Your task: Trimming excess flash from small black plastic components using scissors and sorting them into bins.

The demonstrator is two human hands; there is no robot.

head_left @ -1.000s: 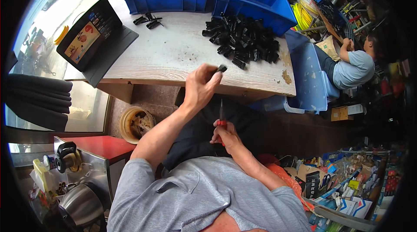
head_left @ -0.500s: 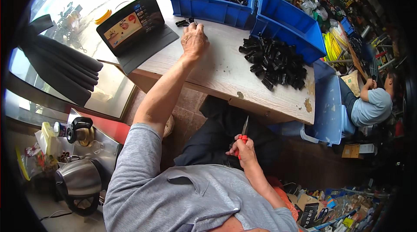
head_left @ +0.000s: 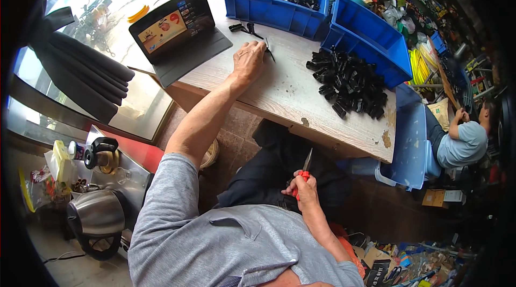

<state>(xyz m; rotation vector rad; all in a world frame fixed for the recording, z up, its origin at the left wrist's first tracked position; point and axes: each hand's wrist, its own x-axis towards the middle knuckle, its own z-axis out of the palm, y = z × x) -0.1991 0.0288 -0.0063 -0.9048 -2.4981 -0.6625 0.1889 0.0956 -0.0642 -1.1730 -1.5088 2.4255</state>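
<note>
Left hand [head_left: 248,60] lies palm-down on the pale wooden bench [head_left: 279,91], fingers spread over a small black plastic part [head_left: 267,46] at its one o'clock; whether it grips it, I cannot tell. Right hand [head_left: 303,189] sits low over the lap, clenched around the red-handled cutting pliers [head_left: 304,170], blades pointing to twelve. The heap of black plastic parts [head_left: 349,84] lies at the left hand's three o'clock, well apart.
</note>
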